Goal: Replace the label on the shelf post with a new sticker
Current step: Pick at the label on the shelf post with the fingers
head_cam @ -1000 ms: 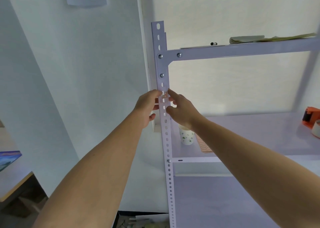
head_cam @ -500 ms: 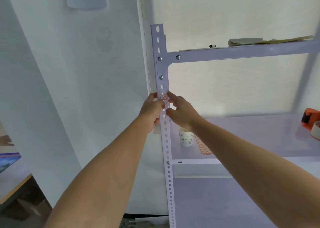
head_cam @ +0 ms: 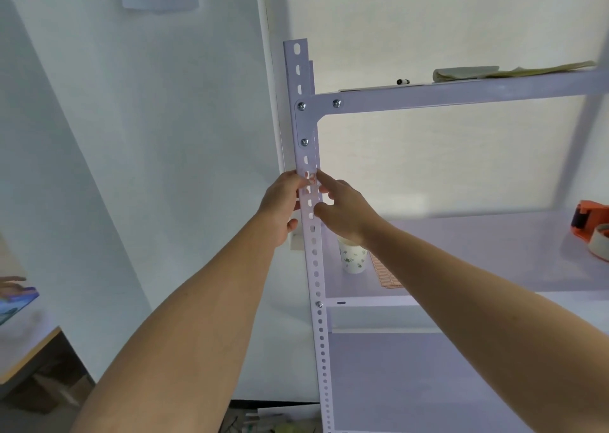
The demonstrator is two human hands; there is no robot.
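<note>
Left hand [head_cam: 280, 203]: fingers curled round the left edge of the post [head_cam: 318, 333], steadying it, with the tips coming onto its front face.
Right hand [head_cam: 346, 213]: forefinger stretched out to the post's right edge and thumb lower against the post. It appears to grip nothing, though the other fingers are hidden.
Label [head_cam: 311, 179]: a small red-edged sticker on the front of the post, between the two hands and touched by fingertips from either side.
Step in hand: probably working at the label with the fingertips. Whether it is being peeled off or pressed down is too small to tell.
Doing it well: keep the left hand braced so the post does not shake. If peeling, lift one corner and draw it slowly. If pressing, rub from the middle outward and keep the label square to the holes.
Behind the right wrist: a paper cup [head_cam: 354, 259] and a sheet of stickers [head_cam: 387, 276] lie on the middle shelf [head_cam: 478, 251], near at hand.
Farther out: a tape dispenser [head_cam: 593, 231] sits at the shelf's right end, well apart.
</note>
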